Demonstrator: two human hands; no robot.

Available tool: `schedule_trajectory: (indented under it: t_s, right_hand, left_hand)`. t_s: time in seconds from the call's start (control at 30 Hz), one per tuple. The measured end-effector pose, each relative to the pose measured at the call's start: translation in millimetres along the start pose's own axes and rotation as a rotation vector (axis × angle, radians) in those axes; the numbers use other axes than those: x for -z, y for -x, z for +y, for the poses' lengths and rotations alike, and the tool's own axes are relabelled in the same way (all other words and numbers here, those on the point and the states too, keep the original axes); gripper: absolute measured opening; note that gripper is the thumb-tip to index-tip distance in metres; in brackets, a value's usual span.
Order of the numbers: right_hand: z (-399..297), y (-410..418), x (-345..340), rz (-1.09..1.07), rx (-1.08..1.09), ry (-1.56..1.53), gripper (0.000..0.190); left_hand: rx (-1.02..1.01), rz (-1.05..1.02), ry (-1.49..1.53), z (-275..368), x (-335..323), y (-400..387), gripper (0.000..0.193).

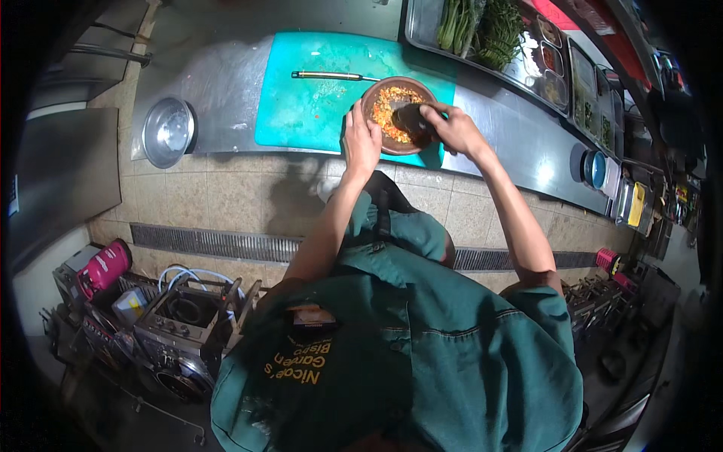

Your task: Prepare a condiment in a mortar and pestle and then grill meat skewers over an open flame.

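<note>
A round brown mortar bowl (374, 93) stands on the right part of a green cutting board (294, 113). Chopped orange, yellow and red food (386, 107) lies in it. My left hand (363, 138) is against the bowl's left rim, its fingers along the outer wall. In my right hand (452, 129) is a dark pestle (415, 120), its thick end down in the food at the bowl's right side. Behind the bowl, a long-handled utensil (327, 75) rests on the board; its far end is hidden by the bowl.
A metal bowl (168, 131) sits at the counter's left front edge. At the back right, a metal tray (421, 42) holds leafy green vegetables (497, 34) and small containers (552, 59). Blue bowls (596, 168) stand farther right. Gas stoves (181, 316) are behind me.
</note>
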State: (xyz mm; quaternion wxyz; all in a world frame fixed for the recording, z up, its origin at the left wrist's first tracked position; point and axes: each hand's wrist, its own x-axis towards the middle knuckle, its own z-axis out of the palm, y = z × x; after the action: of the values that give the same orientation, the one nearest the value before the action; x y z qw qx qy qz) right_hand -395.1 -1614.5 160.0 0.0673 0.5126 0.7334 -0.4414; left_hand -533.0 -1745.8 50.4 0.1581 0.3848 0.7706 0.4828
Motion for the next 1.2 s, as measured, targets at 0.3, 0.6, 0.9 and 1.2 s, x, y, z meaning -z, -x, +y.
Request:
schedule_trajectory:
  t_s: [0.3, 0.6, 0.9, 1.2]
  right_hand:
    - [-15.3, 4.9, -56.8, 0.235, 0.089, 0.503, 0.052]
    - [21.4, -15.8, -66.0, 0.452, 0.322, 0.367, 0.051]
    - [-9.8, -16.8, -13.6, 0.111, -0.142, -0.241, 0.05]
    - [-9.9, -26.1, -25.7, 0.154, 0.24, 0.462, 0.048]
  left_hand:
    - [0.132, 0.019, 0.135, 9.4, 0.0, 11.3, 0.055]
    - [0.098, 0.03, 0.081, 9.0, -6.4, 5.9, 0.055]
    - [0.01, -0.106, 0.072, -11.8, 4.1, -21.8, 0.045]
    - [-0.022, -0.09, 0.141, -4.8, -0.5, -38.1, 0.033]
